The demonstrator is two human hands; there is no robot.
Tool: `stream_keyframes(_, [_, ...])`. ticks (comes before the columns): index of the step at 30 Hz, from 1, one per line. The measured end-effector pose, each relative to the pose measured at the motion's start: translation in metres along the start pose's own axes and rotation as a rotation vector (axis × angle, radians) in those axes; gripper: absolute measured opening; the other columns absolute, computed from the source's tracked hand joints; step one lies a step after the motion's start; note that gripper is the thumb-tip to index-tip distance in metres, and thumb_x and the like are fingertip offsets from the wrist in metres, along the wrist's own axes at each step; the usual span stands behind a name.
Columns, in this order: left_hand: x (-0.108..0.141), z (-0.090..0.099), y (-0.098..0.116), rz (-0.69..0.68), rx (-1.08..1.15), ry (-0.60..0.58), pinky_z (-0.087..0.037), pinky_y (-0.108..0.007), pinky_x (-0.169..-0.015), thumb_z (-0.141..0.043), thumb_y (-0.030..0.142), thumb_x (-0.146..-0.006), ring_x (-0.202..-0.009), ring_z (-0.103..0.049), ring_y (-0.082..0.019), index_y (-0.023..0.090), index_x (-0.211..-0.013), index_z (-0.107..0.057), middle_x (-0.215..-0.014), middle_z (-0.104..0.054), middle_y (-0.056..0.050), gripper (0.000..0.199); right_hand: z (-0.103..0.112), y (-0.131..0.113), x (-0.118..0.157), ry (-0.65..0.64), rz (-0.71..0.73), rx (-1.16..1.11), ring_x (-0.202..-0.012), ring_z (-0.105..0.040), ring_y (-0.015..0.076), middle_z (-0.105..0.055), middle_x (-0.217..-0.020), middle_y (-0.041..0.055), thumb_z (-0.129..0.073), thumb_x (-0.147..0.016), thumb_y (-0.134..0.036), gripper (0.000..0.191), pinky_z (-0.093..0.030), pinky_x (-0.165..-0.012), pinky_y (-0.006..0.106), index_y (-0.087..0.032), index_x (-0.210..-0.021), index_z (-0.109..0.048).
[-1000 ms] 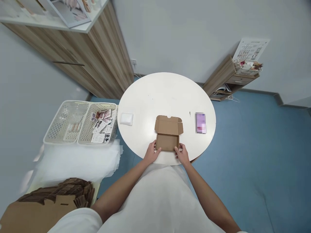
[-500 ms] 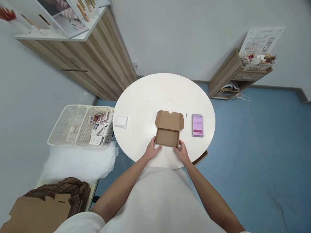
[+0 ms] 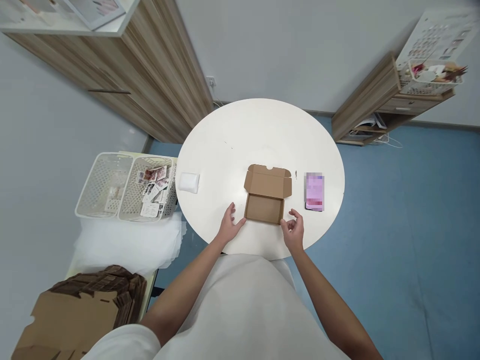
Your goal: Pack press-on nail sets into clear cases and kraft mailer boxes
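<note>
An open brown cardboard box [image 3: 264,208] sits on the white oval table [image 3: 262,125], its lid raised away from me and its inside bare. At its near left corner is my left hand [image 3: 228,226], fingers apart, the thumb close to the box edge. On the other side, my right hand [image 3: 293,231] has its fingers spread and curved, with the thumb at the near right corner. Neither hand grips the box. To the right lies a phone with a blurred pink screen [image 3: 314,191]. A small white packet [image 3: 189,182] rests at the table's left edge.
Left of the table stand white perforated baskets [image 3: 125,187], one with printed cards. White sheets [image 3: 127,245] and a stack of flat brown cartons [image 3: 75,317] lie nearer me. A wooden cabinet [image 3: 176,65] and a low shelf unit [image 3: 363,102] stand behind.
Both hands have loosened from the box's sides, their fingers opening outward. The box stays in place on the table. The whole view has shifted slightly.
</note>
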State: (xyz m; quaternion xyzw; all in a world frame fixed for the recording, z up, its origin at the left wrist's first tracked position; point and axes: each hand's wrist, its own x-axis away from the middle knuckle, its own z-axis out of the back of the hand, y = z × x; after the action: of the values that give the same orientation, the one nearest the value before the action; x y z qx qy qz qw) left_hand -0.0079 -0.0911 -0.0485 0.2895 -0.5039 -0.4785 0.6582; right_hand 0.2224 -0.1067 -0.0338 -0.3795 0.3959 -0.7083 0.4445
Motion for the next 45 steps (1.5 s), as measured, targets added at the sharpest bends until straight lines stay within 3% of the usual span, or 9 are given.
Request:
stream_keyframes(3, [-0.007, 0.022, -0.001, -0.025, -0.016, 0.055, -0.042, -0.037, -0.087, -0.055, 0.037, -0.076, -0.112, -0.046, -0.021, 0.025, -0.132, -0.02, -0.134, -0.033, -0.014, 0.067, -0.017, -0.026, -0.004, -0.026, 0.076, 0.003, -0.057, -0.045, 0.0084, -0.051, -0.107, 0.0067, -0.051, -0.075, -0.033, 0.044, -0.045, -0.06, 0.029, -0.023, -0.116, -0.039])
stream_keyframes(6, [-0.014, 0.051, -0.003, -0.095, -0.103, 0.149, -0.043, -0.038, -0.086, -0.053, 0.035, -0.077, -0.108, -0.049, -0.021, 0.023, -0.132, -0.021, -0.13, -0.036, -0.013, 0.065, -0.05, -0.054, -0.007, -0.122, 0.113, -0.023, -0.057, -0.046, 0.0085, -0.05, -0.11, 0.0078, -0.049, -0.076, -0.031, 0.045, -0.045, -0.058, 0.028, -0.023, -0.119, -0.038])
stream_keyframes(12, [-0.03, 0.125, -0.022, -0.201, -0.352, 0.384, -0.021, -0.046, -0.103, -0.054, 0.031, -0.074, -0.128, -0.02, -0.028, 0.017, -0.13, -0.026, -0.137, -0.023, -0.014, 0.064, -0.137, -0.091, -0.004, -0.323, 0.027, -0.042, -0.07, -0.055, 0.0112, -0.047, -0.122, 0.0094, -0.052, -0.074, -0.032, 0.059, -0.046, -0.071, 0.033, -0.026, -0.128, -0.028])
stream_keyframes(16, [-0.051, 0.168, -0.037, -0.161, -0.345, 0.331, -0.017, -0.047, -0.105, -0.057, 0.031, -0.072, -0.13, -0.015, -0.029, 0.019, -0.131, -0.024, -0.141, -0.017, -0.013, 0.069, -0.189, -0.102, -0.003, -0.48, -0.118, -0.029, -0.1, -0.053, 0.0188, -0.042, -0.129, 0.0078, -0.059, -0.069, -0.038, 0.068, -0.041, -0.086, 0.039, -0.03, -0.129, -0.029])
stream_keyframes(20, [-0.077, 0.189, -0.043, -0.11, -0.27, 0.232, -0.017, -0.047, -0.104, -0.056, 0.034, -0.073, -0.131, -0.012, -0.03, 0.019, -0.132, -0.025, -0.142, -0.015, -0.012, 0.069, -0.228, -0.112, -0.003, -0.568, -0.201, -0.033, -0.118, -0.038, 0.0213, -0.037, -0.133, 0.0028, -0.061, -0.067, -0.042, 0.059, -0.038, -0.091, 0.04, -0.032, -0.121, -0.038])
stream_keyframes(27, [-0.098, 0.19, -0.044, -0.108, -0.238, 0.157, -0.02, -0.049, -0.102, -0.048, 0.032, -0.08, -0.127, -0.024, -0.029, 0.021, -0.124, -0.042, -0.133, -0.034, -0.011, 0.046, -0.276, -0.128, -0.012, -0.601, -0.367, -0.236, -0.108, -0.048, 0.0187, -0.033, -0.135, 0.0014, -0.056, -0.072, -0.043, 0.051, -0.048, -0.079, 0.033, -0.032, -0.118, -0.039])
stream_keyframes(32, [-0.091, 0.186, -0.048, -0.137, -0.238, 0.148, -0.026, -0.046, -0.101, -0.05, 0.03, -0.079, -0.123, -0.031, -0.028, 0.019, -0.12, -0.048, -0.13, -0.038, -0.01, 0.042, -0.287, -0.122, -0.015, -0.529, -0.379, -0.301, -0.1, -0.054, 0.0174, -0.043, -0.128, 0.0032, -0.057, -0.071, -0.041, 0.041, -0.049, -0.076, 0.032, -0.028, -0.109, -0.045])
stream_keyframes(39, [-0.069, 0.167, -0.051, -0.031, -0.004, 0.156, -0.046, -0.034, -0.085, -0.053, 0.026, -0.077, -0.109, -0.049, -0.022, 0.019, -0.101, -0.061, -0.12, -0.048, -0.008, 0.026, -0.268, -0.09, -0.007, -0.344, -0.335, -0.142, -0.077, -0.058, 0.015, -0.057, -0.103, 0.0062, -0.06, -0.065, -0.035, 0.032, -0.05, -0.068, 0.031, -0.02, -0.092, -0.053])
stream_keyframes(45, [-0.035, 0.136, -0.049, 0.032, 0.107, 0.226, -0.048, -0.035, -0.081, -0.053, 0.019, -0.074, -0.092, -0.058, -0.018, 0.018, -0.093, -0.059, -0.1, -0.061, -0.007, 0.02, -0.221, -0.077, 0.013, -0.346, -0.278, -0.039, -0.067, -0.056, 0.0142, -0.061, -0.089, 0.0032, -0.058, -0.064, -0.034, 0.025, -0.046, -0.06, 0.028, -0.021, -0.085, -0.057])
